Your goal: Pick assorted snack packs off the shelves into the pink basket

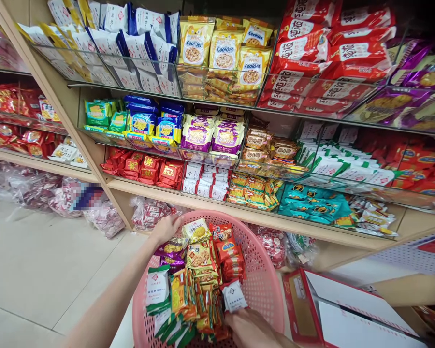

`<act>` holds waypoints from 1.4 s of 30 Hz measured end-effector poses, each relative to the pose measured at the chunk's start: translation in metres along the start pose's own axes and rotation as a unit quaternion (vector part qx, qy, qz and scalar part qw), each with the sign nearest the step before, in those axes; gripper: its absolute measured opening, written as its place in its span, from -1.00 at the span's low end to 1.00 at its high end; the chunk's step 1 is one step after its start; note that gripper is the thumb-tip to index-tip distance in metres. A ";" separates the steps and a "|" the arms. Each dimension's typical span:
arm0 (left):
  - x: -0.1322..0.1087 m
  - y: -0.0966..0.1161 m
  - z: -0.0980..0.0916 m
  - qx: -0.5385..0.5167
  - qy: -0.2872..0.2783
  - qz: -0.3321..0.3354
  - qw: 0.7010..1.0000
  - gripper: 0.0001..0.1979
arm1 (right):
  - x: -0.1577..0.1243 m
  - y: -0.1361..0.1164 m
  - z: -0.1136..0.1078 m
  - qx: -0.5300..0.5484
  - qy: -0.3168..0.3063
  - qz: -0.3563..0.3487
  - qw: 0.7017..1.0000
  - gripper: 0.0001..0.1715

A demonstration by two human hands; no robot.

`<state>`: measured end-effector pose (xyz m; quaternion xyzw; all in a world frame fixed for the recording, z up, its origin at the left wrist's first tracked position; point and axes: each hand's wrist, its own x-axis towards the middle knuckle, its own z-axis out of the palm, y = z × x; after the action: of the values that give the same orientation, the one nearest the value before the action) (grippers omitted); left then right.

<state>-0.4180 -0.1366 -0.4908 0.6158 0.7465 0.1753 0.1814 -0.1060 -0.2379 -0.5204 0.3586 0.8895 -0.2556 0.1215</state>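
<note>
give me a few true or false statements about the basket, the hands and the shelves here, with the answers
1. The pink basket holds many snack packets. True.
2. The left hand rests at the far rim of the basket, beside a purple packet. True.
3. The right hand is up at the top shelf, gripping a yellow cookie bag. False: it is down at the near side of the basket, close to a small white packet.
4. The basket is made of blue metal wire. False: it is pink perforated plastic.
5. Red packs fill the top-shelf section right of the cookie bags. True.
6. The floor is dark carpet. False: it is pale tile.
</note>
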 end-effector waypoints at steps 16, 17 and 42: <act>-0.002 0.000 0.001 -0.011 0.007 0.008 1.000 -0.49 | 0.021 0.032 -0.002 -0.160 0.038 -0.232 0.959 -0.75; -0.001 0.000 0.001 -0.011 0.005 0.010 1.000 -0.48 | 0.021 0.033 -0.002 -0.172 0.047 -0.230 0.957 -0.78; -0.003 0.003 -0.001 -0.009 -0.005 -0.008 1.000 -0.51 | 0.032 0.046 0.023 -0.287 0.125 -0.268 0.911 -0.86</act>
<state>-0.4157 -0.1388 -0.4879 0.6092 0.7486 0.1776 0.1923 -0.0964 -0.2038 -0.5695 0.0860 0.9951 0.0343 0.0340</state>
